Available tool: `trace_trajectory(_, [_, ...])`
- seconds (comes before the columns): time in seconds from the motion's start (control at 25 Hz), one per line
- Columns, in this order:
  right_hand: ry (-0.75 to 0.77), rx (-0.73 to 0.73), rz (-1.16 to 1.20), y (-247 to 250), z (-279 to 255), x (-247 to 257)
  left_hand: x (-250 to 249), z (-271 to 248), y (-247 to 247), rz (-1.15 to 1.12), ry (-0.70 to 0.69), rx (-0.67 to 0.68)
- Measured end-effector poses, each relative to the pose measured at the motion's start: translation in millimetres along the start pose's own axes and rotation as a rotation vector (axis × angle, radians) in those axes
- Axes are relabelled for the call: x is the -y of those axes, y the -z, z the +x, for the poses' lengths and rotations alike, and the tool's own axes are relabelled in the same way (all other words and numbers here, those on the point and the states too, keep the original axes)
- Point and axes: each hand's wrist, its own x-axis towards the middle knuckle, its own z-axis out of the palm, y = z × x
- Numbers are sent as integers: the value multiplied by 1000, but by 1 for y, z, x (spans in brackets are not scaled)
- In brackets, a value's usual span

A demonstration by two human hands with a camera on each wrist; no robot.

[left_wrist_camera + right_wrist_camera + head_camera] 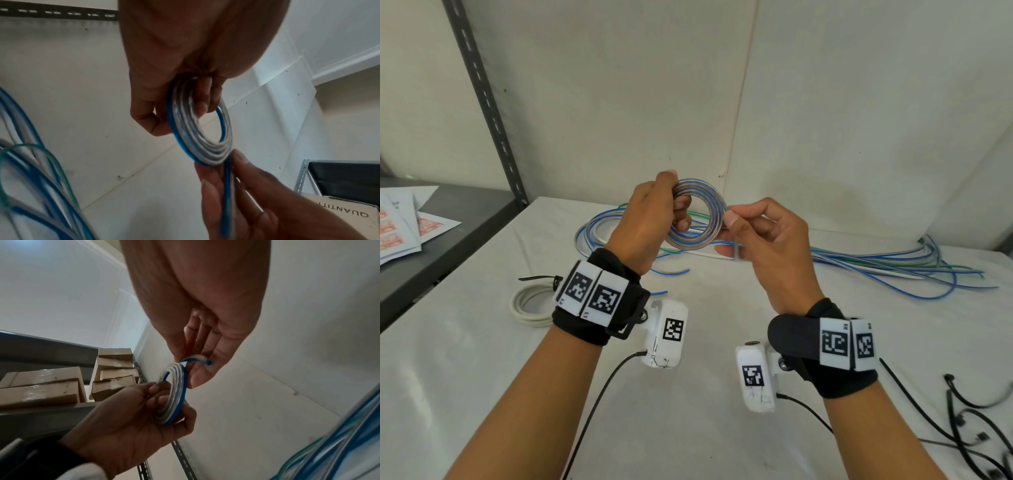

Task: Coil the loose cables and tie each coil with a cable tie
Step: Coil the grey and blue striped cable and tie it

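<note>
A small coil of blue-and-clear cable is held up above the white table. My left hand grips the coil's left side, fingers curled through the ring. My right hand pinches the cable's free end at the coil's right edge; the short tail hangs by my fingers. Loose blue, green and clear cables lie behind on the table. Black cable ties lie at the right front.
A white coil with a black tie lies on the table at the left. A dark shelf with papers stands left, its slotted post against the wall. Cardboard boxes sit on shelving.
</note>
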Motion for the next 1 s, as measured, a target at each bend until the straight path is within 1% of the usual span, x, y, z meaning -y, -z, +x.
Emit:
trace_trajectory(0.16, [36, 3, 69, -9, -2, -4, -1, -1, -6, -193, 8, -55])
trace_trajectory(0.24, [62, 2, 78, -10, -2, -3, 2, -2, -11, -236, 9, -79])
trace_trajectory(0.36, [89, -85, 107, -10, -2, -3, 6, -4, -20, -254, 10, -78])
trace_trajectory(0.44, [78, -133, 170, -11, -3, -4, 6, -5, -24, -272, 21, -76])
trace_trajectory(0.52, [65, -144, 194, -12, -4, -5, 6, -5, -24, -297, 33, -82])
trace_trajectory(0.64, [12, -137, 212, -13, -4, -5, 7, -3, -22, -341, 44, -107])
trace_trajectory(0.76, [-49, -94, 219, -8, -3, -5, 7, -2, -20, -370, 48, -112])
trace_trajectory(0.84, [-80, -95, 224, -6, -3, -3, 6, -2, -19, -374, 51, -112])
trace_trajectory(1.0, [-60, -165, 263, -10, -4, -6, 5, -3, -20, -391, 64, -97])
